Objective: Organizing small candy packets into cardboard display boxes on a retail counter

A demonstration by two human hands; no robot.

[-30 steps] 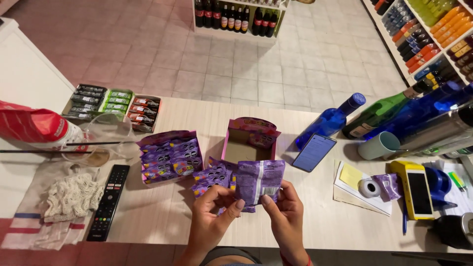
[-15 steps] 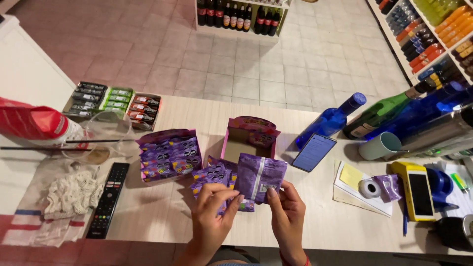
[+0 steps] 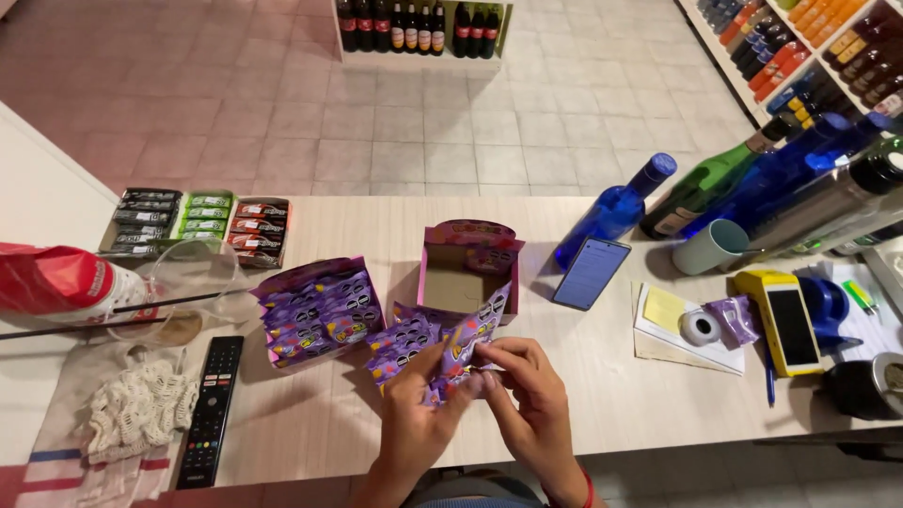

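My left hand (image 3: 414,423) and my right hand (image 3: 531,400) both grip a small stack of purple candy packets (image 3: 467,341) just above the pale counter (image 3: 602,395), near its front edge. More loose purple packets (image 3: 400,341) lie under and left of my hands. Behind them stands an open pink-and-purple cardboard display box (image 3: 463,273) that looks empty inside. Left of it a second display box (image 3: 320,309) is packed with the same purple packets.
A black remote (image 3: 211,409), a net bag (image 3: 132,414) and a red bag (image 3: 56,282) lie at the left. Gum trays (image 3: 198,224) sit at the back left. A phone (image 3: 590,273), blue bottles (image 3: 616,209), a cup (image 3: 710,246), a tape roll (image 3: 700,326) and a yellow card terminal (image 3: 781,320) crowd the right.
My hands have drawn closer together on the packets and tilted them up toward the empty box. Everything else on the counter stays put.
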